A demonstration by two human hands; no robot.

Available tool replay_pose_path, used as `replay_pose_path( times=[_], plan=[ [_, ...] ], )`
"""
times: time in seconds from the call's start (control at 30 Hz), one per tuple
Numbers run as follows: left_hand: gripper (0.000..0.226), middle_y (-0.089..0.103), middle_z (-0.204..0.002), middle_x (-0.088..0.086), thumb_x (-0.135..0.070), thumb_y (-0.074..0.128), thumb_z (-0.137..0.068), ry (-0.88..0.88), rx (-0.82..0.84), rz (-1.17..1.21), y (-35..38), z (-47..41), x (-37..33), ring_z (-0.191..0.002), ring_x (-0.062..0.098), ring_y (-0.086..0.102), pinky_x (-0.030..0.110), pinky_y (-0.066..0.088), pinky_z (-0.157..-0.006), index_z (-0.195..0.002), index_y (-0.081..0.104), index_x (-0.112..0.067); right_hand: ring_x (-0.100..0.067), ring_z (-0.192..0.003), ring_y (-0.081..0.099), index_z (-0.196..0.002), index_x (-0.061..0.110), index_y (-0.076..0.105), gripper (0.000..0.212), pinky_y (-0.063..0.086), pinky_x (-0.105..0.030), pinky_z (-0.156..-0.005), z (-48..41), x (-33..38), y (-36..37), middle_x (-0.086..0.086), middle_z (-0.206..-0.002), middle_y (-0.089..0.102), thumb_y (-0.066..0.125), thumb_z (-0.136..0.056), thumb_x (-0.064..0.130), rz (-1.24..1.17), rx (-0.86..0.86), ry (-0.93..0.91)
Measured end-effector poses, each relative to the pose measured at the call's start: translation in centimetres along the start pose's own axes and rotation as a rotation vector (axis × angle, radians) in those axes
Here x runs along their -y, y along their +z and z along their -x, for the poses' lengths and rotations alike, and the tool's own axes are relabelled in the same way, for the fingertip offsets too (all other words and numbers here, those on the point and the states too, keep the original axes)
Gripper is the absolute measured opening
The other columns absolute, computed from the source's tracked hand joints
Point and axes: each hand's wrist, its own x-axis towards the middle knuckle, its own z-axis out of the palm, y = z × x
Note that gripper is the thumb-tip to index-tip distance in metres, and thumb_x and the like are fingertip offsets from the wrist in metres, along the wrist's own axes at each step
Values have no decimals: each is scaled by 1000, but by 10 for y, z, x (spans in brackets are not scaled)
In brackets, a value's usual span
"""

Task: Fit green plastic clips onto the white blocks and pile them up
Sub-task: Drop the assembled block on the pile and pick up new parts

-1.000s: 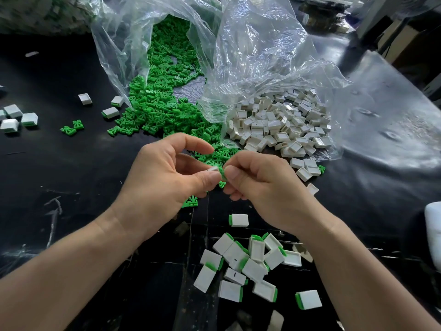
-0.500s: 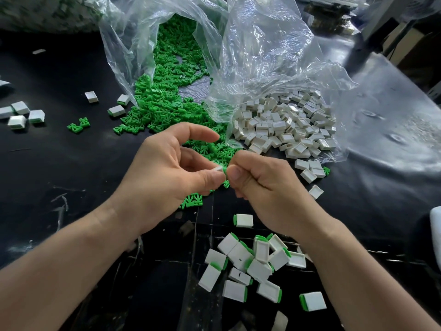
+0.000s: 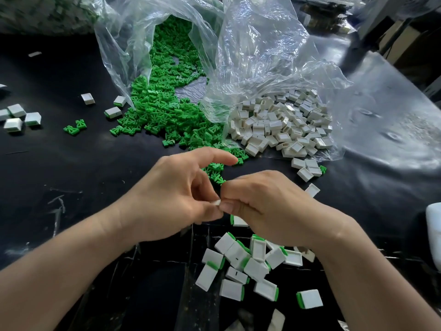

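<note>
Soft daylight from the upper right glares on the plastic bag (image 3: 257, 56); edges bend, corners blur.

We are looking down at a black table (image 3: 71, 163). At twelve o'clock, clear plastic bags (image 3: 262, 56) are spilling green clips (image 3: 164, 111) toward eleven and white blocks (image 3: 281, 123) toward one. At six, clipped blocks (image 3: 241, 266) are lying in a loose pile. At nine, stray blocks (image 3: 18, 117) are sitting near some loose clips (image 3: 75, 127).

No readable txt, nos., labels or brand marks: white blocks (image 3: 281, 125), green clips (image 3: 167, 111), clear bags (image 3: 257, 56) & bench (image 3: 71, 175) all plain. Boxes (image 3: 401, 44) far right too dim/blurred to read.
</note>
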Motion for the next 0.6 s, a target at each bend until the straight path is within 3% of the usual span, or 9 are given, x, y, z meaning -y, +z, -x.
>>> replay_pose_path(
  times=[0.07,0.13,0.2,0.27,0.33,0.4,0.5,0.6],
  plan=[
    [57,68,-62,4,-5,79,-61,-11,-51,81,0,-1,-1,-52,13,63,19,51,-52,-105,56,-35,-20,-55,40,-66,15,41,27,35,-38,-53,-1,-1,3,6,-53,40,44,-89,29,-70,-77,44],
    [52,68,-62,6,-15,76,-55,-23,-130,235,-2,-2,-3,-53,15,64,19,51,-51,-103,58,-28,-18,-53,50,-65,10,50,37,40,-36,-51,-2,0,5,1,-54,52,44,-93,34,-340,-187,156],
    [50,68,-63,4,-18,73,-50,-29,-211,393,-1,-4,-3,-57,13,65,19,51,-52,-98,61,-23,-9,-50,52,-61,16,55,46,43,-24,-48,-3,0,4,3,-51,55,43,-85,53,-674,-252,296],
    [46,68,-64,0,-20,72,-49,-12,-266,426,1,-5,-2,-64,9,66,15,51,-58,-93,63,-23,-9,-52,54,-65,16,60,55,44,-21,-52,-4,0,4,3,-56,60,34,-70,65,-929,-181,403],
    [42,67,-65,-2,-21,71,-49,6,-269,421,4,-5,-3,-71,6,66,14,51,-62,-90,64,-24,-13,-57,56,-71,12,60,62,44,-21,-54,-7,3,7,-2,-64,63,29,-68,66,-1220,-39,421],
    [39,67,-65,-3,-18,70,-51,21,-256,448,6,-5,-4,-64,7,63,16,52,-59,-89,64,-22,-12,-56,55,-72,11,58,58,43,-21,-53,-10,10,10,-4,-65,61,30,-71,61,-1466,27,405],
    [35,67,-64,-1,-13,68,-55,56,-256,508,7,-4,-4,-51,10,58,19,50,-47,-90,64,-19,-10,-51,48,-70,12,56,52,40,-20,-50,-14,16,11,-1,-60,56,31,-72,59,-1669,66,419],
    [39,66,-67,2,-11,71,-58,85,-245,525,8,-3,-3,-48,13,59,22,51,-49,-95,63,-18,-9,-49,39,-69,14,53,47,35,-21,-48,-15,18,11,0,-57,45,34,-73,57,-1731,43,439]
  ],
)
